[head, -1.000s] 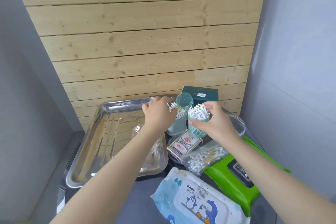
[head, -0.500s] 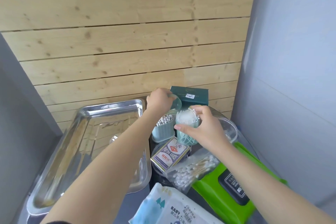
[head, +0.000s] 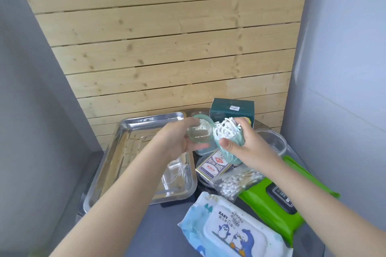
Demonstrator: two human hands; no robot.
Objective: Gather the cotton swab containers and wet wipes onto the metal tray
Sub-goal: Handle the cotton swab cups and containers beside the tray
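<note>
Two things are now lifted in the centre of the frame, one in each of the person's hands. The left hand (head: 177, 140) has curled its fingers round a clear round lid with a teal rim (head: 200, 130), which half a second ago it was only reaching for near the back of the surface (head: 167, 227); the lid now faces the camera, raised and tilted. The right hand (head: 248, 146) pinches a teal latticed swab container (head: 229, 142) between thumb and fingers, tipped toward the lid so its white swab heads nearly touch it. Container and lid have come together, so the likely step is capping the container before it goes anywhere.

None of the task's things looks to be on the metal tray (head: 117, 165) at centre left; something clear and hard to identify lies at its lower right end. A second teal container (head: 205, 149) stands just behind the hands, mostly hidden. A clear bag of swabs (head: 236, 181) lies right of centre, resting on the green wet wipes pack (head: 271, 204). The blue penguin wipes pack (head: 234, 229) sits at the bottom of the frame. A playing-card box (head: 213, 165), a dark green box (head: 231, 110) and a clear tub (head: 271, 142) are also there. The gathering has barely begun.
</note>
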